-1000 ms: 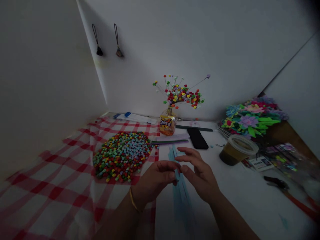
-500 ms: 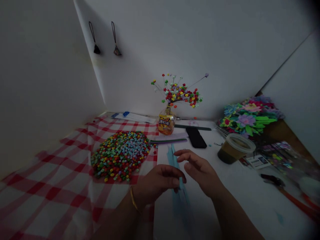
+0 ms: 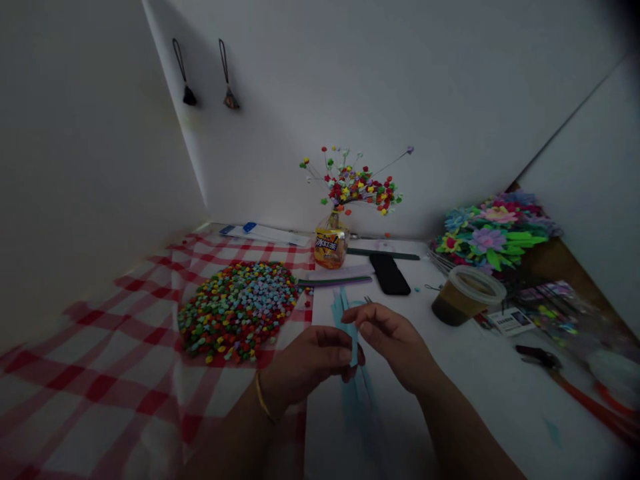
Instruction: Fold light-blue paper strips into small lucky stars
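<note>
My left hand [image 3: 305,363] and my right hand [image 3: 395,343] meet above the white table, both pinching a thin light-blue paper strip [image 3: 353,337] between fingertips. More light-blue strips [image 3: 356,393] lie flat on the table beneath my hands. To the left, a heap of small multicoloured folded paper stars [image 3: 240,310] rests on the red-and-white checked cloth [image 3: 100,373]. A bracelet circles my left wrist.
At the back stands a bottle [image 3: 330,247] holding wire stems with coloured stars. A black phone [image 3: 390,273], a lidded cup [image 3: 466,293], a bunch of paper flowers [image 3: 495,233], scissors [image 3: 565,380] and packaged sheets lie to the right. Walls close in left and behind.
My right hand drew back toward the left hand and closed its fingers on the blue strip, which now stands raised between both hands. The view drifted slightly.
</note>
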A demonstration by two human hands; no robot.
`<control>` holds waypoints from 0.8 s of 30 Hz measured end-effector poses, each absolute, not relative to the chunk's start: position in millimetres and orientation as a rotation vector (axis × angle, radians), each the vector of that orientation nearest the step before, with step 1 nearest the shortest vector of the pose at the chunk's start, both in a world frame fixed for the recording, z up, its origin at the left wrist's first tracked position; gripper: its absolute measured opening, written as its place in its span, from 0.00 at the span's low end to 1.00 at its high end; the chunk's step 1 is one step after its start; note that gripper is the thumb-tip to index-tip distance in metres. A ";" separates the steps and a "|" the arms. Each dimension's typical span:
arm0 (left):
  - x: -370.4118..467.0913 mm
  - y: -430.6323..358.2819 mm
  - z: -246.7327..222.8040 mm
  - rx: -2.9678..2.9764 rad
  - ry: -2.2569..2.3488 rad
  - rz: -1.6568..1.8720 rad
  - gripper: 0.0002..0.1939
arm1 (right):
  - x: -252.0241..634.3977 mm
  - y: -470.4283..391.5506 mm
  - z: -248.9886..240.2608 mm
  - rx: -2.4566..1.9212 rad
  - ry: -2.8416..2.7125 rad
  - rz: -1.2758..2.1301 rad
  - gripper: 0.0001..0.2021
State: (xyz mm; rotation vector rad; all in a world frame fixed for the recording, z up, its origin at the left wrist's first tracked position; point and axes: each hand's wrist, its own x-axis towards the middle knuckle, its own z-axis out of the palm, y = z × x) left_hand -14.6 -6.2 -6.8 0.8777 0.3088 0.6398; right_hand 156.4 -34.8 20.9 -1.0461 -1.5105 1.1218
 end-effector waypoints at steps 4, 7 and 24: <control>-14.8 -5.5 -10.0 0.848 0.277 0.654 0.11 | 153.9 -34.9 19.2 -0.948 -1.463 1.399 0.21; -14.6 -5.4 -12.7 0.843 0.275 0.652 0.11 | 151.4 -35.9 18.6 -0.831 -1.408 1.589 0.12; -2.6 -10.5 -3.5 0.965 0.418 1.021 0.12 | 144.0 -30.5 16.0 -1.222 -1.433 0.781 0.11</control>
